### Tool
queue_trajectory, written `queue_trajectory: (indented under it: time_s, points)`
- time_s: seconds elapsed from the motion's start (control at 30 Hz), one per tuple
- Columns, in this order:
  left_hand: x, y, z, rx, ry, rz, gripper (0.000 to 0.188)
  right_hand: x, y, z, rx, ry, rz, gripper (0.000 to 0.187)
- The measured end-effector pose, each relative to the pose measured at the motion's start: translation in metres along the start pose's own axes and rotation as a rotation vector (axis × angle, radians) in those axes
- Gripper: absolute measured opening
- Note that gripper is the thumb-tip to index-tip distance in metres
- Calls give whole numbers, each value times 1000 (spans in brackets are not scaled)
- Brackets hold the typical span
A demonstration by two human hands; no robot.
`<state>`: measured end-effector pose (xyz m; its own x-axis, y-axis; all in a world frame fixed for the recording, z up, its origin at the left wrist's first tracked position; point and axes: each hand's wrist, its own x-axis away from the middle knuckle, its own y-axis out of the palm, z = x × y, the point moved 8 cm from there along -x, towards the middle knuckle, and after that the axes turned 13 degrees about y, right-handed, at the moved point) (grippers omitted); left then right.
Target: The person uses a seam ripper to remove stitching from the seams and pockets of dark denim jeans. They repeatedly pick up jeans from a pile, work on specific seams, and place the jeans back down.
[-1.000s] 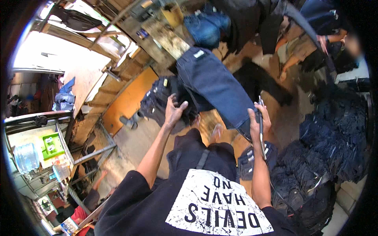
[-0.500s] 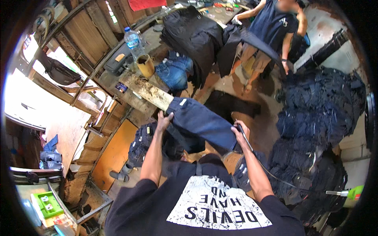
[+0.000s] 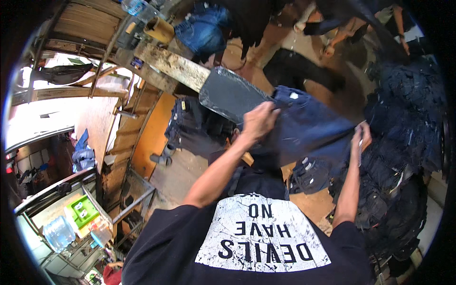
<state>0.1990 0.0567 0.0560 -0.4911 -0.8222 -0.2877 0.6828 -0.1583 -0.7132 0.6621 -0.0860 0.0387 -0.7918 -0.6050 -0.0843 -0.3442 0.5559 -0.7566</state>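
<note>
A: What is the left hand [image 3: 259, 122] doing?

B: It is up by the right end of the black board [image 3: 230, 95], back side up. Its arm reaches up and to the right from below the board. The fingers curl down and pinch the waist end of the dark blue pants [image 3: 308, 130].

A: And the right hand [image 3: 362, 137]?

B: It is well to the right of the board and a bit lower. Its arm goes nearly straight up. The thumb and fingers press together on the far end of the pants. I can't tell if it has anything else in it.

A: So where are the pants?

B: Just right of the board, stretched between the two hands. The top, with a small white tag [image 3: 294, 95], is next to the board's end. I can't tell if the cloth touches the board.

A: What else is near the board?

B: A pale, dirty plank [image 3: 173, 68] sticks out from its left end. Dark clothes [image 3: 183, 126] sit below its left end. Blue jeans [image 3: 202, 31] lie above it, and a big dark heap of clothes [image 3: 408, 118] is far to its right.
</note>
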Motion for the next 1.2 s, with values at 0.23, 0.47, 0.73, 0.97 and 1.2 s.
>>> queue_trajectory:
  time_s: [0.23,0.47,0.73,0.97,1.2]
  points:
    - [-24,-19,-78,-203,-42,289,15,34,60,-141,-176,-351,-218,9]
    - [-64,-143,-158,-580,33,313,52,235,164,-249,-608,-597,-766,15]
    - [57,-103,-92,-308,-323,67,54,233,178,-228,-534,-305,-790,27]
    - [76,-98,-142,354,-582,209,64,253,213,-311,-573,-741,-716,26]
    - [100,-99,-155,420,-475,307,86,276,253,-330,-633,-847,-761,24]
